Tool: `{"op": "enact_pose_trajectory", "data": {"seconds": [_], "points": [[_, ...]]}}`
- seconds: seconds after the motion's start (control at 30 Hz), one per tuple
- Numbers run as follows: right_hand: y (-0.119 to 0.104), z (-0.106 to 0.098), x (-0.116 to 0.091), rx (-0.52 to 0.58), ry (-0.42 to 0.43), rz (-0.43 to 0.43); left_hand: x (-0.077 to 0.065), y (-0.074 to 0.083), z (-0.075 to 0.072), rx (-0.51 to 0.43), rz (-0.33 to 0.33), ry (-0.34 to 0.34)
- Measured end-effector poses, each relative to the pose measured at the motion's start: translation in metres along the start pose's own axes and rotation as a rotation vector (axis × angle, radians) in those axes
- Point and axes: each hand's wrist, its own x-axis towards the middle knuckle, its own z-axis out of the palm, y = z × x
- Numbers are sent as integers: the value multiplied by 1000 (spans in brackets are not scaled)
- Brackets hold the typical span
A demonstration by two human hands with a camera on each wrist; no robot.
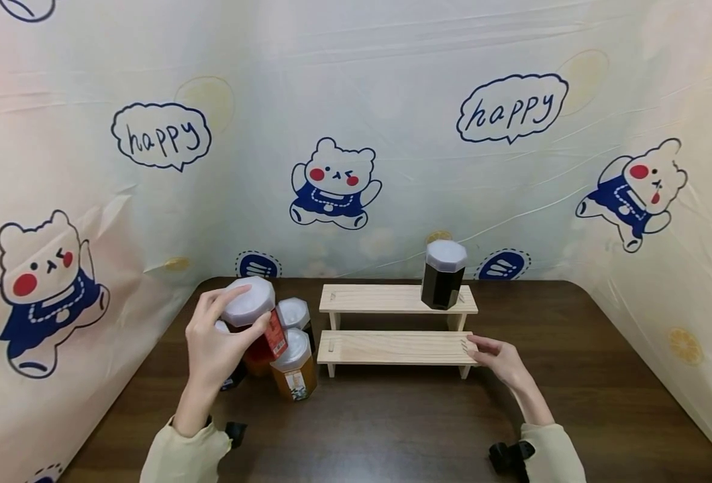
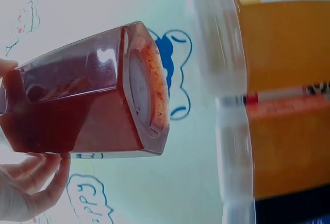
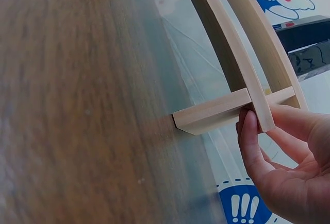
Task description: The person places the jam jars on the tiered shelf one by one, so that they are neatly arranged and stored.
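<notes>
A person's left hand (image 1: 213, 339) grips a faceted red jar (image 2: 87, 98) near its white lid, thumb opposite fingers, holding it tilted in the air at the bench's (image 1: 392, 429) left, likely by the top so its base clears the amber jar (image 1: 295, 377) and others clustered there. The right hand (image 1: 502, 363) pinches the lower board's right end on a two-tier wooden stand (image 1: 394, 347), seemingly to steady it; a dark jar (image 1: 443, 278) stands upright on the upper tier.
</notes>
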Motion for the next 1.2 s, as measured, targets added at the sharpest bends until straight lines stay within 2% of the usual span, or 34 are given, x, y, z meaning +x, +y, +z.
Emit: {"op": "enact_pose_trajectory", "data": {"seconds": [0.27,0.3,0.5,0.53,0.73,0.83,1.2], "points": [[0,0,-1,8,-16,-1,0,11,21,-51,5,-63],[0,0,-1,8,-15,3,1,17,22,-57,-2,-72],[1,1,0,9,-5,24,3,26,36,-93,-52,-119],[2,1,0,11,-5,25,2,22,40,-104,-49,-122],[1,-1,1,2,-5,27,3,26,60,-157,-4,-122],[-1,-2,0,0,0,28,1,29,71,-175,-4,-120],[0,-1,1,-2,-2,36,-5,41,109,-208,-95,-153]]}}
